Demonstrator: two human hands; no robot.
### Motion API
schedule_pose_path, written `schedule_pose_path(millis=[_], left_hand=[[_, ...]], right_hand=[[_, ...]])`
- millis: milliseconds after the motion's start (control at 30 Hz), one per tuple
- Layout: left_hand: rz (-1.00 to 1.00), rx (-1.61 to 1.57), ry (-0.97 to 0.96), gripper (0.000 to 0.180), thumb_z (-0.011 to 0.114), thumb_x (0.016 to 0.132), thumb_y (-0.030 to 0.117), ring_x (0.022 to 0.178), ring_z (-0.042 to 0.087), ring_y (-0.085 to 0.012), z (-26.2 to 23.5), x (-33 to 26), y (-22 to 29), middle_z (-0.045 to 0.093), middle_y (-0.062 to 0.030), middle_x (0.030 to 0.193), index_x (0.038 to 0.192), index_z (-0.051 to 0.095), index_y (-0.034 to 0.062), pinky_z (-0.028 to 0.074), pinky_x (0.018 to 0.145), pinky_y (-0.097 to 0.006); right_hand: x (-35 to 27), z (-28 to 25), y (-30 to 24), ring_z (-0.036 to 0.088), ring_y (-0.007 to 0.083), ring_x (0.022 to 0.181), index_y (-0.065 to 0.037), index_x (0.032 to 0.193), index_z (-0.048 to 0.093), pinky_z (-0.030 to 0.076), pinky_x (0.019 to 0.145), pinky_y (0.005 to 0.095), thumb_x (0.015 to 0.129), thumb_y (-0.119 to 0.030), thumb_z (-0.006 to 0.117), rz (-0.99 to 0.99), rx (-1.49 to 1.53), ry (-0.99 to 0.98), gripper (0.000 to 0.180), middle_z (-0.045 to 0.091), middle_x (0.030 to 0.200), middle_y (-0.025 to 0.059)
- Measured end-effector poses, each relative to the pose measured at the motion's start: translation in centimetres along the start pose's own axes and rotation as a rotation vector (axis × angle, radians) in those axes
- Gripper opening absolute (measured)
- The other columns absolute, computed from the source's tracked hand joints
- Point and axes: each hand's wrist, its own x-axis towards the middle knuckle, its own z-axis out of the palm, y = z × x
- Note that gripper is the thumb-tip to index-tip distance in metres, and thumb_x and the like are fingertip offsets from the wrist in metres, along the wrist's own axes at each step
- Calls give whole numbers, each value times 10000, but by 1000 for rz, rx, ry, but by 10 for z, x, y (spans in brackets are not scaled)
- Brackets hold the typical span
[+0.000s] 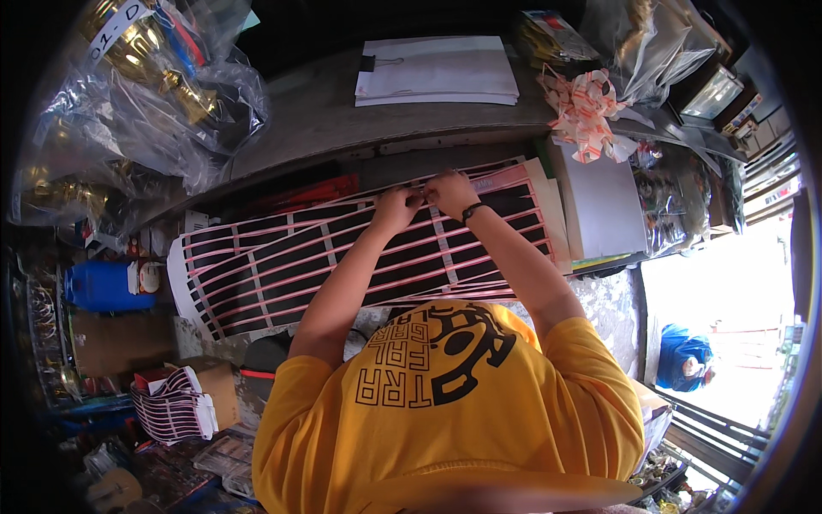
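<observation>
A long sheet with black panels divided by pink and white strips lies across the work surface in front of me. More sheets show beneath its edges. Close together at the sheet's far edge, right of its middle, are my two hands. The fingers of my left hand are bent into a pinch against the sheet. My right hand, with a dark band at the wrist, is also closed, its fingertips almost meeting the left ones. Whatever lies between the fingertips is too small to tell.
A raised grey shelf runs behind the sheet, bearing clipped white papers, crumpled orange-white strips and bagged gold trophies. White sheets are stacked at right. A blue container and a cardboard box stand left.
</observation>
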Motion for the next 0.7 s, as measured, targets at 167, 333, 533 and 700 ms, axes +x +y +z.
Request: schedule_pose_path(millis=[167,333,533,700], left_hand=[[-149,-143,-72,280,622,893,326,982,665,-342,12,6,-7,706,-156,1033,998,741,96,493,867,-419],[-270,-146,-208,328,577,895,371,1044,641,-347,25,18,-21,694,-166,1077,1053,730,129,426,920,-485],[-360,-191,-300,389,573,867,416,1134,588,-367,41,28,-38,666,-168,1162,1114,710,149,326,974,-578],[-378,-152,-191,364,602,853,347,991,648,-376,46,28,-35,692,-216,1034,1045,714,58,483,865,-401]], right_hand=[[-7,9,5,631,274,932,-194,830,745,443,887,470,780,-211,646,-106,-3,152,113,711,867,29],[-15,23,11,637,247,819,-168,760,720,481,766,412,715,-97,625,-269,38,426,126,693,812,21],[-14,34,20,636,258,807,-123,750,690,505,708,397,678,-16,607,-382,118,507,153,687,803,26],[-12,38,26,629,262,829,-139,764,692,508,730,402,671,-56,620,-402,114,499,144,679,822,20]])
